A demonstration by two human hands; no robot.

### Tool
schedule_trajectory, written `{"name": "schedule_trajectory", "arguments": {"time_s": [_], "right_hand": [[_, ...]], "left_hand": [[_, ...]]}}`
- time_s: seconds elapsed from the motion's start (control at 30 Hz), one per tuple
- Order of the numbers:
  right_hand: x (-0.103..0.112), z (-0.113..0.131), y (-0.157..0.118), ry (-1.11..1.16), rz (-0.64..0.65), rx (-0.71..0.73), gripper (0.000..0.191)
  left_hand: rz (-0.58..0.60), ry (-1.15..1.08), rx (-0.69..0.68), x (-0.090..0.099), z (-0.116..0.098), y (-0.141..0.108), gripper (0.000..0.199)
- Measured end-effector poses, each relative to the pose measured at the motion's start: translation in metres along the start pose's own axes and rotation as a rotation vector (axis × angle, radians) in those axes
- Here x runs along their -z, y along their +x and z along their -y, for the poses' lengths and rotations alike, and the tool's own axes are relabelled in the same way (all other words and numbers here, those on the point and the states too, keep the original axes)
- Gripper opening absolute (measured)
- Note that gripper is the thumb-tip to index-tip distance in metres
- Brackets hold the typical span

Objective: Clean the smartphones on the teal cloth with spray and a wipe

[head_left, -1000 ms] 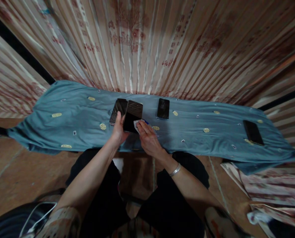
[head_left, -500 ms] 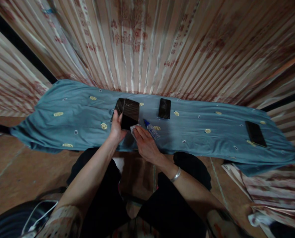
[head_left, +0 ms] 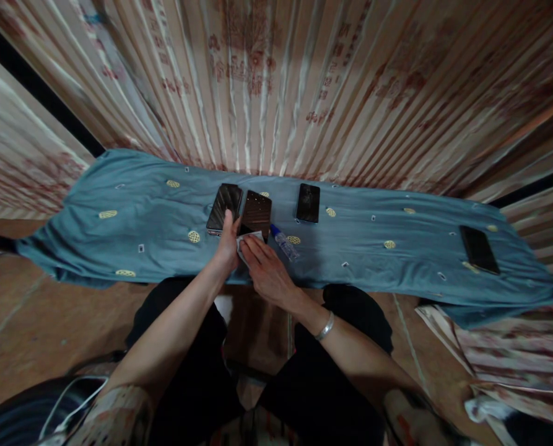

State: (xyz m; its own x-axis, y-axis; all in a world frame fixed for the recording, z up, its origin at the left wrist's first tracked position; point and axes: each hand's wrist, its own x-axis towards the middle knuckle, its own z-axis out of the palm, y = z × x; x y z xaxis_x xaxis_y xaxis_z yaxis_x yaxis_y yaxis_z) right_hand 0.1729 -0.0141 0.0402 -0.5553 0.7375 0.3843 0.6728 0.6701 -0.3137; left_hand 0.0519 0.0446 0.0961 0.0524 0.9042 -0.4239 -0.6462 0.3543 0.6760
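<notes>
My left hand [head_left: 228,248] grips a dark, glossy phone [head_left: 256,212] by its left edge, thumb up along the side. Against the lower part of that screen, my right hand [head_left: 267,267] presses a folded pale wipe [head_left: 252,237] with its fingers held together. Just left of the held phone, another black phone [head_left: 224,207], perhaps on top of others, rests on the cloth. A clear bottle with a blue cap [head_left: 285,243] lies right beside my right hand. My left fingers are mostly hidden under the phone.
A teal patterned cloth [head_left: 155,235] covers the long narrow table. One dark phone [head_left: 308,203] lies right of centre, another [head_left: 479,249] near the far right end. Pleated curtains [head_left: 257,124] hang directly behind. A coiled dark object with a white cable [head_left: 78,406] sits at lower left.
The held phone has shifted right and turned, uncovering more of the phone at its left. My right hand with the wipe has slid slightly left along the phone's lower end.
</notes>
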Motion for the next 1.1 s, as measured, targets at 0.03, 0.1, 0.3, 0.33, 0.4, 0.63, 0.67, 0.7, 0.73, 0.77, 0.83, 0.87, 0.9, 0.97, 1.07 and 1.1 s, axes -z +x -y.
{"name": "schedule_trajectory", "arguments": {"time_s": [0.03, 0.1, 0.3, 0.33, 0.4, 0.63, 0.67, 0.7, 0.73, 0.77, 0.83, 0.87, 0.9, 0.97, 1.07, 1.1], "right_hand": [[0.001, 0.0, 0.001, -0.009, 0.001, -0.005, 0.064], [0.002, -0.002, 0.003, -0.026, 0.002, -0.023, 0.064], [0.007, -0.008, 0.008, -0.033, -0.024, -0.084, 0.062], [0.007, -0.009, 0.009, -0.033, -0.03, -0.092, 0.061], [0.008, -0.011, 0.011, -0.038, -0.042, -0.103, 0.06], [0.013, -0.023, 0.018, -0.082, -0.089, -0.115, 0.057], [0.013, -0.025, 0.019, -0.085, -0.095, -0.12, 0.057], [0.014, -0.026, 0.02, -0.087, -0.103, -0.125, 0.057], [0.014, -0.028, 0.02, -0.088, -0.112, -0.131, 0.057], [0.014, -0.03, 0.021, -0.089, -0.121, -0.138, 0.057], [0.015, -0.034, 0.022, -0.089, -0.134, -0.155, 0.057], [0.016, -0.036, 0.023, -0.088, -0.136, -0.164, 0.057], [0.017, -0.038, 0.024, -0.087, -0.136, -0.173, 0.057], [0.018, -0.042, 0.025, -0.083, -0.135, -0.191, 0.058], [0.02, -0.047, 0.027, -0.073, -0.148, -0.21, 0.062], [0.021, -0.048, 0.027, -0.072, -0.151, -0.213, 0.063]], "left_hand": [[-0.007, -0.002, 0.006, -0.001, 0.001, -0.001, 0.063], [-0.017, -0.014, 0.01, -0.004, 0.002, -0.003, 0.061], [0.025, -0.023, -0.003, -0.004, 0.012, -0.003, 0.056], [0.028, -0.021, 0.005, -0.001, 0.014, -0.002, 0.056], [0.038, 0.0, 0.019, 0.003, 0.016, -0.002, 0.054], [0.029, 0.026, 0.023, 0.001, 0.018, -0.008, 0.056], [0.044, 0.018, 0.028, 0.0, 0.018, -0.009, 0.056], [0.063, 0.012, 0.031, 0.0, 0.018, -0.009, 0.057], [0.082, 0.011, 0.034, 0.0, 0.019, -0.01, 0.058], [0.099, 0.013, 0.038, 0.0, 0.019, -0.01, 0.059], [0.129, 0.022, 0.04, 0.001, 0.02, -0.009, 0.058], [0.144, 0.027, 0.037, 0.002, 0.02, -0.008, 0.058], [0.16, 0.033, 0.031, 0.003, 0.021, -0.008, 0.057], [0.191, 0.046, 0.017, 0.004, 0.022, -0.006, 0.056], [0.219, 0.068, 0.0, 0.007, 0.025, -0.005, 0.056], [0.224, 0.08, -0.004, 0.008, 0.026, -0.004, 0.055]]}}
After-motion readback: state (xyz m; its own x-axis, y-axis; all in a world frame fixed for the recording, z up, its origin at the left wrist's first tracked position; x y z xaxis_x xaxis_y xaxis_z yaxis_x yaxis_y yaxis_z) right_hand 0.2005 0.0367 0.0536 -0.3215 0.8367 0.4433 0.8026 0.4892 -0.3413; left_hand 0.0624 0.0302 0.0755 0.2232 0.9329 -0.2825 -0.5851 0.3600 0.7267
